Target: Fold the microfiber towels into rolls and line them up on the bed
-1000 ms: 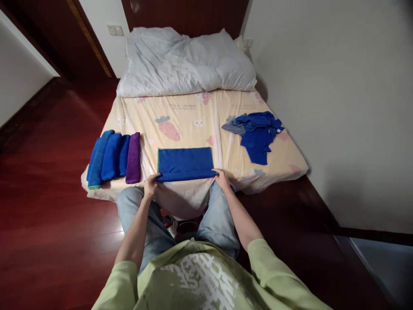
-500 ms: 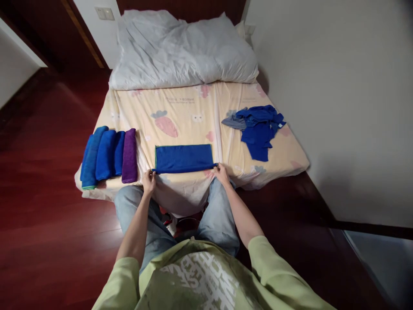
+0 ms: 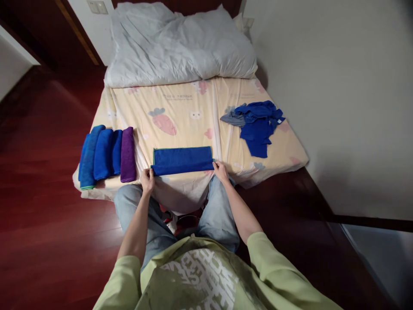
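Observation:
A blue towel (image 3: 182,160) with green edging lies across the front of the bed, its near part folded over in a band. My left hand (image 3: 147,180) pinches the near left corner of that fold. At the near right corner, my right hand (image 3: 220,171) is closed on the fold's other end. Left of the towel sit several rolled or folded blue towels (image 3: 102,155) side by side, with a purple towel (image 3: 128,154) at their right end. A crumpled heap of blue cloths (image 3: 258,127) lies to the right, a greyish one (image 3: 232,118) sticking out of it.
The bed (image 3: 183,99) has a pale yellow sheet with carrot prints. A bunched white quilt (image 3: 180,47) fills its far end. A grey wall (image 3: 338,107) runs along the right, and dark red flooring (image 3: 48,193) shows at the left.
The near edge of the blue towel has been turned further away from me, so the folded band is wider. Both hands still grip its ends. The view has shifted slightly.

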Tool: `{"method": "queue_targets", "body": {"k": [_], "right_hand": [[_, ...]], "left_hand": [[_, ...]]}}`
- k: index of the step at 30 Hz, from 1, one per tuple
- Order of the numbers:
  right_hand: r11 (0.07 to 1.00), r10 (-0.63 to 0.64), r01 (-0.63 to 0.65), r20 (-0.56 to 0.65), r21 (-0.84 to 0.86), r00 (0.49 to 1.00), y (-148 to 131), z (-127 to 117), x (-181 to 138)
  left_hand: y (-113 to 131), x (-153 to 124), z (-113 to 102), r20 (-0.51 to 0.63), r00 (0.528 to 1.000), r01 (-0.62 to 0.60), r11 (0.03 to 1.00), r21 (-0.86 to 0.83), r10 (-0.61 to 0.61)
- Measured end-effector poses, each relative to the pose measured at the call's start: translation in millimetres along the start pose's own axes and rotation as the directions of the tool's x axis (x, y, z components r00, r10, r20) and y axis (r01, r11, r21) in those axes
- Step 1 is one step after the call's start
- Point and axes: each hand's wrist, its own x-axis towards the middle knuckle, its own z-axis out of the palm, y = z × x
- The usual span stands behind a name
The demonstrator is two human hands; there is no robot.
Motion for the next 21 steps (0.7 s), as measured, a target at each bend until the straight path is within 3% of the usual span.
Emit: {"method": "queue_targets", "body": {"k": [21], "right_hand": [[0.996,0.053,-0.053,-0.009,-0.066,0.999,-6.5,-0.8,-1.0]], "left_hand": [[0.3,-1.2,-1.0,-0.017,0.999,-0.049,0.995,0.084,0.05]]}}
